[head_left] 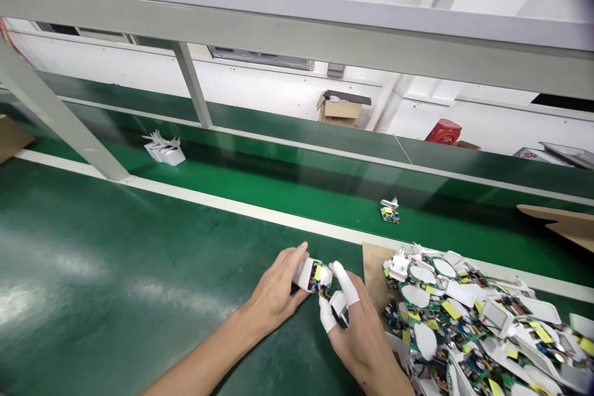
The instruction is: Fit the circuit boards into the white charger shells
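Across the white-walled room I have a dark green, glossy surface (pixel 116 241) bordered by a bright green strip (pixel 278 173). Along that strip, left to right, stand white, box-shaped plastic shells (pixel 164 151) and a small green circuit board with a yellow patch (pixel 390 215); nearer me on the right lies a heap of circuit boards and white plastic pieces (pixel 424 340).

My left hand (pixel 278 284) is closed around a white, box-shaped plastic casing (pixel 303 273) above the surface. My right hand (pixel 359 334), thumb and index finger in white covers, is partly curled around a component-covered board with yellow tape (pixel 318 273) at the casing's end; I can't tell whether it grips.

The casing's open end faces right, its long axis running roughly left to right.
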Motion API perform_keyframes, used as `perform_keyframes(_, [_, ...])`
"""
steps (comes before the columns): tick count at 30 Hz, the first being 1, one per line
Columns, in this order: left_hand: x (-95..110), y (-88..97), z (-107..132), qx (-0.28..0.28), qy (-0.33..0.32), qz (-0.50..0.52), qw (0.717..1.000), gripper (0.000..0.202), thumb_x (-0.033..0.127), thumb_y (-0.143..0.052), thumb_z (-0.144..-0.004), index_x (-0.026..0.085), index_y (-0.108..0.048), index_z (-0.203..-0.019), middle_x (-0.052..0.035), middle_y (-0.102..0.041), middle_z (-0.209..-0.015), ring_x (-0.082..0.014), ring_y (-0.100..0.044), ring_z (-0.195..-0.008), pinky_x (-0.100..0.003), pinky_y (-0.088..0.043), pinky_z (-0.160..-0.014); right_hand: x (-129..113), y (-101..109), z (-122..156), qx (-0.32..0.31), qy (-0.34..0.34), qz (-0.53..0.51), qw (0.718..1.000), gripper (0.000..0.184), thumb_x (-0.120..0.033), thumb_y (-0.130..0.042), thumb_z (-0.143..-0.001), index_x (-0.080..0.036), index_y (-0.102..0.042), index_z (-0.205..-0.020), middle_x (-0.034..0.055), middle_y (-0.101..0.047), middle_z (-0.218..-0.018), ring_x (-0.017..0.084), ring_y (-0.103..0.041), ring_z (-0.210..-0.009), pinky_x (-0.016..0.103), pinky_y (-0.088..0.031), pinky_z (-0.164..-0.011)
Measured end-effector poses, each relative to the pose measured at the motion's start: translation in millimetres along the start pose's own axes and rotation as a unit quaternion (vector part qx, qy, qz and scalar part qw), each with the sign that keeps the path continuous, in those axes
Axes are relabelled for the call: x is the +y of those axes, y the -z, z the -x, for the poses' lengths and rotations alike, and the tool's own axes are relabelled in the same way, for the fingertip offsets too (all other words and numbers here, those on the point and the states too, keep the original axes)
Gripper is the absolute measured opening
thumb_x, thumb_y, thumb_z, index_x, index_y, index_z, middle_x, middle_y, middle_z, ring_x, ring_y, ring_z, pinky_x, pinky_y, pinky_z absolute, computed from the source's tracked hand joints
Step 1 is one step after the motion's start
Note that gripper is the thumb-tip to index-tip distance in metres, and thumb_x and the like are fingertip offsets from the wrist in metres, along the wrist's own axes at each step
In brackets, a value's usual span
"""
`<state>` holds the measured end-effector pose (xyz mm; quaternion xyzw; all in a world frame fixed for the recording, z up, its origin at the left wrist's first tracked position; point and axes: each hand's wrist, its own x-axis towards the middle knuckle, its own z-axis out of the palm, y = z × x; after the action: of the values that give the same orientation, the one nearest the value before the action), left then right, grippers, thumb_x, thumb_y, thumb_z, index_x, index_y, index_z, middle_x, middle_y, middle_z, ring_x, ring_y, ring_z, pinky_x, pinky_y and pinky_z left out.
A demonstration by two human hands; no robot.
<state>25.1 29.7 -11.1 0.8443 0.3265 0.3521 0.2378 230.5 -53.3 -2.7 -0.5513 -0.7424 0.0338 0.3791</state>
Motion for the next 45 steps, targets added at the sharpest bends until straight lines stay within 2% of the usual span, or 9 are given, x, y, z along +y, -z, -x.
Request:
perform_keyframes(15, [0.7, 0.5, 1.4, -0.018, 0.007, -0.018, 1.0, 0.092, 0.005, -0.062, -0.096, 0.03, -0.011, -0.168, -0.0163, -0.056, -0.141, -0.0324, -0.055, -0.133, -0.053, -0.057, -0.107, -5.2, 1.0, -5.0, 0.004, 0.013, 0.012, 1.0, 0.068, -0.014, -0.053, -0.102, -0.019, -0.026, -0.165, 0.0194, -0.063, -0.137, 0.031, -0.064, -0.128, 0.048, -0.063, -0.098])
perform_keyframes(19, [1.7, 3.1, 1.3, -0.039, 0.002, -0.014, 0.999, 0.089, 0.005, -0.057, -0.098, 0.032, -0.008, -0.168, -0.0154, -0.055, -0.147, -0.0322, -0.053, -0.139, -0.055, -0.054, -0.112, -7.5, 1.9, -7.7, 0.021, 0.013, 0.01, 1.0, 0.063, -0.017, -0.055, -0.102, -0.018, -0.032, -0.161, 0.0192, -0.065, -0.132, 0.029, -0.069, -0.12, 0.045, -0.065, -0.094])
perform_keyframes(24, [-0.9, 1.2, 2.4, -0.017, 0.012, -0.007, 1.0, 0.091, 0.009, -0.062, -0.098, 0.031, -0.009, -0.168, -0.0151, -0.058, -0.141, -0.031, -0.058, -0.131, -0.053, -0.057, -0.108, -10.0, 1.8, -9.3, 0.036, 0.001, 0.004, 0.999, 0.054, -0.019, -0.055, -0.103, -0.018, -0.04, -0.155, 0.0186, -0.067, -0.127, 0.027, -0.073, -0.11, 0.041, -0.067, -0.086])
perform_keyframes(31, [-4.4, -3.4, 4.7, 0.002, 0.011, -0.013, 1.0, 0.092, 0.004, -0.059, -0.095, 0.03, -0.01, -0.168, -0.016, -0.058, -0.143, -0.0319, -0.056, -0.135, -0.056, -0.055, -0.111, -10.8, 1.6, -8.7, 0.046, 0.01, 0.02, 0.999, 0.056, -0.02, -0.055, -0.103, -0.019, -0.038, -0.156, 0.0174, -0.068, -0.127, 0.028, -0.071, -0.114, 0.043, -0.066, -0.089])
perform_keyframes(45, [-1.1, -0.6, 1.8, 0.014, 0.0, 0.005, 1.0, 0.085, 0.014, -0.061, -0.099, 0.03, -0.013, -0.167, -0.0153, -0.06, -0.139, -0.0305, -0.061, -0.13, -0.053, -0.058, -0.107, -8.8, 0.4, -6.1, 0.026, 0.016, 0.028, 0.999, 0.063, -0.018, -0.055, -0.102, -0.021, -0.032, -0.161, 0.0169, -0.067, -0.129, 0.03, -0.069, -0.119, 0.047, -0.065, -0.093])
